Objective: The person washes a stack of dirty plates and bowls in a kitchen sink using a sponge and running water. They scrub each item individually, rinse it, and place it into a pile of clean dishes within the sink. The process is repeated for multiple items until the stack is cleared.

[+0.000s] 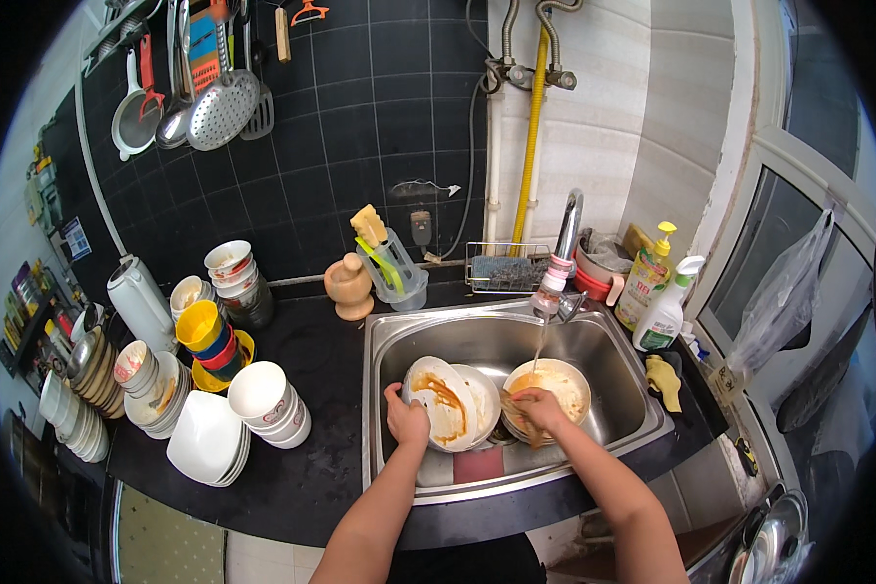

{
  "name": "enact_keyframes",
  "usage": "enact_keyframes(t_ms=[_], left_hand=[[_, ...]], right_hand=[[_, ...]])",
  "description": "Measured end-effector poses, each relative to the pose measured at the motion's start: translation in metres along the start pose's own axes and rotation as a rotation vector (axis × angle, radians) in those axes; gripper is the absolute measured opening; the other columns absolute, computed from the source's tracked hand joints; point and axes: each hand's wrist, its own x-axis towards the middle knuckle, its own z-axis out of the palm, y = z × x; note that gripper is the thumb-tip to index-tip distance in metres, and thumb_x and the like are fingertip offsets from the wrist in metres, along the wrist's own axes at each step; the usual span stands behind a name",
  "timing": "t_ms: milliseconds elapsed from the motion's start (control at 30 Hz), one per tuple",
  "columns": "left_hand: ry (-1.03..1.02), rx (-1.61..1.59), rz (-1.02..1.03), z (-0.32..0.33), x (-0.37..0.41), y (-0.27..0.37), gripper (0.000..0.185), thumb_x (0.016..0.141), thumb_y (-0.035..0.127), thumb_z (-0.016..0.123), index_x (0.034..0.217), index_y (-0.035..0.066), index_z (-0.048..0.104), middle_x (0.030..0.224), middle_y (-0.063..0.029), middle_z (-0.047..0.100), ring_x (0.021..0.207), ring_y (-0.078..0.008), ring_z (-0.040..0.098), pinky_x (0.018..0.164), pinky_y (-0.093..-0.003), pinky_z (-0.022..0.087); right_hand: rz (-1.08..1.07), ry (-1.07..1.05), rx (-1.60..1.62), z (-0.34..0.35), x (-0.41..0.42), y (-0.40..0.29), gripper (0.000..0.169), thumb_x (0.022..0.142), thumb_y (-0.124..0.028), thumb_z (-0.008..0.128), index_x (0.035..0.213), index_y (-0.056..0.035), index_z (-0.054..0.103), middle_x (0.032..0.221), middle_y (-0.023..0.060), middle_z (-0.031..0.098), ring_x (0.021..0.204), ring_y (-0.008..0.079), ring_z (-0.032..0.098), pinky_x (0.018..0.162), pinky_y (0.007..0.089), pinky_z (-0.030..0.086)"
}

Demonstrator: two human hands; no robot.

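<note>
My left hand [409,422] grips the rim of a white plate [444,405] smeared with brown sauce, tilted up inside the steel sink [482,319]. Behind that plate, more soiled white dishware [483,390] shows in part. My right hand [536,409] holds a brownish cloth [522,420] at the near left edge of a soiled white bowl [563,387]. Water runs from the chrome faucet [571,208] into this bowl, which rests on other dishware. A reddish flat item [479,465] lies by the sink's near wall.
Stacked white bowls [259,390], square white plates [204,442] and yellow bowls [198,326] stand left on the black counter. A wooden mortar [350,292] and a clear plastic holder [400,270] stand behind. Dish soap [639,281] and a spray bottle [661,317] stand at the right.
</note>
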Motion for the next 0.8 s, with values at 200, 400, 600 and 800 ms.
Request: enact_keyframes(t_ms=[200, 400, 600, 800], left_hand=[[0.012, -0.215, -0.076, 0.002, 0.004, 0.003, 0.032, 0.076, 0.006, 0.055, 0.108, 0.006, 0.050, 0.093, -0.0158, 0.059, 0.083, -0.0273, 0.058, 0.075, -0.0356, 0.044], [-0.126, -0.781, -0.139, 0.023, 0.014, -0.022, 0.026, 0.084, 0.010, 0.056, 0.106, -0.002, 0.052, 0.086, -0.0098, 0.059, 0.077, -0.0158, 0.055, 0.069, -0.0276, 0.043], [-0.207, -0.871, -0.289, 0.025, 0.009, -0.017, 0.030, 0.088, 0.019, 0.052, 0.106, -0.004, 0.054, 0.091, -0.0097, 0.060, 0.079, -0.0150, 0.055, 0.072, -0.0275, 0.043], [-0.195, -0.946, -0.277, 0.019, 0.011, -0.013, 0.032, 0.089, 0.021, 0.052, 0.107, -0.005, 0.055, 0.096, -0.0109, 0.060, 0.083, -0.0149, 0.056, 0.074, -0.0258, 0.044]], right_hand=[[-0.218, -0.440, -0.392, 0.086, -0.026, -0.022, 0.056, 0.084, -0.034, 0.046, 0.129, -0.0005, 0.039, 0.129, 0.0167, 0.042, 0.123, 0.0277, 0.034, 0.100, 0.0310, 0.026], [-0.443, -0.126, -1.209, 0.095, 0.010, -0.036, 0.064, 0.082, -0.027, 0.036, 0.135, 0.0037, 0.021, 0.141, 0.0226, 0.020, 0.132, 0.0351, 0.017, 0.107, 0.0463, 0.011], [-0.523, -0.589, -0.690, 0.120, -0.020, -0.062, 0.059, 0.090, -0.032, 0.028, 0.138, -0.0001, 0.015, 0.143, 0.0219, 0.013, 0.134, 0.0306, 0.012, 0.108, 0.0443, 0.008], [-0.342, -0.331, -1.099, 0.081, -0.014, -0.066, 0.065, 0.091, -0.041, 0.026, 0.138, 0.0017, 0.013, 0.144, 0.0188, 0.014, 0.135, 0.0290, 0.011, 0.108, 0.0424, 0.009]])
